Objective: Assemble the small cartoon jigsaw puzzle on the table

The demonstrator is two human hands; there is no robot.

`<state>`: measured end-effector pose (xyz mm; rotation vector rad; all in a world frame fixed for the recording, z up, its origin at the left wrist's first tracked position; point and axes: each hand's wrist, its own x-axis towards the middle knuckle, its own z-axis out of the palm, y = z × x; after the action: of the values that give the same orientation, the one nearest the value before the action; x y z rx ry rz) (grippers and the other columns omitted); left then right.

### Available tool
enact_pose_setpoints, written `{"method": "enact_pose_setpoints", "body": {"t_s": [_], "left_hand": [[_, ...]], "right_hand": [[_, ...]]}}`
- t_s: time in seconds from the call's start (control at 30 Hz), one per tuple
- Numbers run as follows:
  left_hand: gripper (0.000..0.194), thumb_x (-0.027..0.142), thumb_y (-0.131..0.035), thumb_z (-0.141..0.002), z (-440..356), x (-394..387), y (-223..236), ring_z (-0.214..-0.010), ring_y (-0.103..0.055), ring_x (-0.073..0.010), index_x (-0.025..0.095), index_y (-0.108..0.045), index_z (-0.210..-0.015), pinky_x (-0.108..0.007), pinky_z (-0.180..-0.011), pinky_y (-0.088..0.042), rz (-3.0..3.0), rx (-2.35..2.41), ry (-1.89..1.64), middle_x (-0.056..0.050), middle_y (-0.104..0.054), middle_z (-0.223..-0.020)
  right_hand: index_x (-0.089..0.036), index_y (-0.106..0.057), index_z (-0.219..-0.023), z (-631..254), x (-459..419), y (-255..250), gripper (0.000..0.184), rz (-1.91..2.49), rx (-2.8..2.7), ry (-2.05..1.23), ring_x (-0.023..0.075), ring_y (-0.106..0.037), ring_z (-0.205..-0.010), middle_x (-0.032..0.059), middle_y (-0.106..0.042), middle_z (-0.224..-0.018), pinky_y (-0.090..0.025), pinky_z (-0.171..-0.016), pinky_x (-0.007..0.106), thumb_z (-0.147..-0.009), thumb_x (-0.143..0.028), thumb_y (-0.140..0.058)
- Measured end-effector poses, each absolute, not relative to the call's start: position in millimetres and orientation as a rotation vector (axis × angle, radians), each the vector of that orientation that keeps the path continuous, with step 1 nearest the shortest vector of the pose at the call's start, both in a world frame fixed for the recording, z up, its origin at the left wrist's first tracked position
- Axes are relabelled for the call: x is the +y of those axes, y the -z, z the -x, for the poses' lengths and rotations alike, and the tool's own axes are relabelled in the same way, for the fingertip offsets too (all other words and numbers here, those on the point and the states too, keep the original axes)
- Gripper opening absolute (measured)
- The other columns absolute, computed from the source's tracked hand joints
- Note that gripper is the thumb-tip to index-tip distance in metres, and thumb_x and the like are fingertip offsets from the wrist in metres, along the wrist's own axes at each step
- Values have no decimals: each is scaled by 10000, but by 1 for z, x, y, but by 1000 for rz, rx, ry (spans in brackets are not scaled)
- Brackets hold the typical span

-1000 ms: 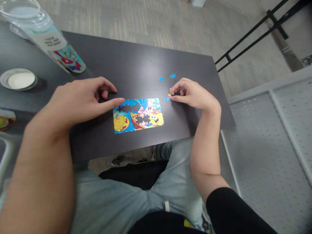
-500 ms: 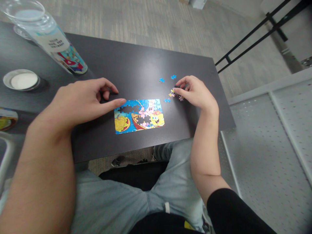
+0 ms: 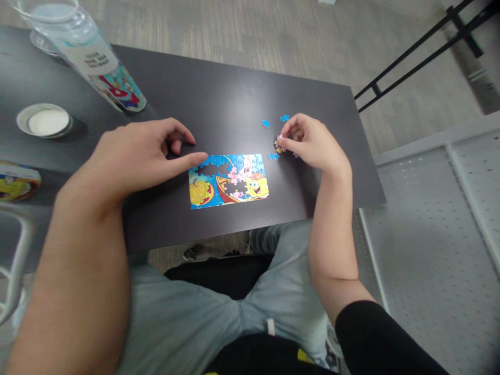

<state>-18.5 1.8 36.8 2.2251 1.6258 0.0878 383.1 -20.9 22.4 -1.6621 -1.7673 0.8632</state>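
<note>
A dark desk point(image 3: 219, 99) spreads beneath the fingers of both hands, with a tall, clear cylinder point(image 3: 97, 62) beyond the left fingers and farther left. The left hand point(image 3: 136, 151) holds nothing, its fingers loosely open and the thumb at the upper left corner of a partly assembled cartoon puzzle point(image 3: 201, 192). The right hand point(image 3: 316, 143) has thumb and index finger drawn together at small pink-and-yellow pieces point(image 3: 280, 148); whether one is pinched cannot be told. From the right fingers, the puzzle lies to the left and nearer the body, its long axis running left to right. The left hand is the nearer of the two. One gap opens just right of the left thumb, another lower, toward the right fingers. A round tub point(image 3: 49, 122) sits left of the left fingers. Smallest are the loose blue pieces point(image 3: 265, 123), two beyond the right fingers and one just nearer the body.
</note>
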Motion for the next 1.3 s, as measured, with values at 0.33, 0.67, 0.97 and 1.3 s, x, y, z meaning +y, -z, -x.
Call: {"method": "enact_pose_setpoints", "body": {"t_s": [0.33, 0.67, 0.97, 1.3], "left_hand": [[959, 1051, -573, -893, 16, -3, -38, -1108, -855, -386, 343, -879, -1463, -506, -919, -520, -2190, 1651, -121, -67, -904, -1241], [899, 1022, -588, -895, 13, -7, -40, -1186, -854, -392, 378, -875, -1454, -512, -995, -569, -2173, 1663, -158, -18, -895, -1249], [854, 972, -609, -930, 13, -9, -40, -1156, -844, -364, 365, -867, -1472, -472, -990, -553, -2181, 1642, -181, -24, -894, -1270], [826, 922, -669, -954, 14, -9, -40, -1146, -842, -362, 328, -884, -1487, -463, -1015, -539, -2178, 1627, -198, -41, -868, -1247]], "right_hand": [[-300, -936, -1099, -329, -40, -57, 147, 1262, -2058, -1328, 307, -800, -967, 68, -937, -1089, -700, -956, 535, -1028, -425, -970], [-310, -956, -1063, -318, -41, -50, 118, 1283, -2134, -1526, 248, -724, -852, 1, -798, -818, -601, -772, 408, -996, -402, -984], [-315, -956, -1067, -318, -41, -51, 94, 1280, -2156, -1537, 258, -733, -867, -2, -755, -807, -655, -822, 444, -1023, -393, -987], [-336, -900, -951, -308, -41, -54, 202, 1440, -2126, -1433, 280, -744, -931, 18, -797, -897, -680, -849, 463, -916, -244, -1076]]}}
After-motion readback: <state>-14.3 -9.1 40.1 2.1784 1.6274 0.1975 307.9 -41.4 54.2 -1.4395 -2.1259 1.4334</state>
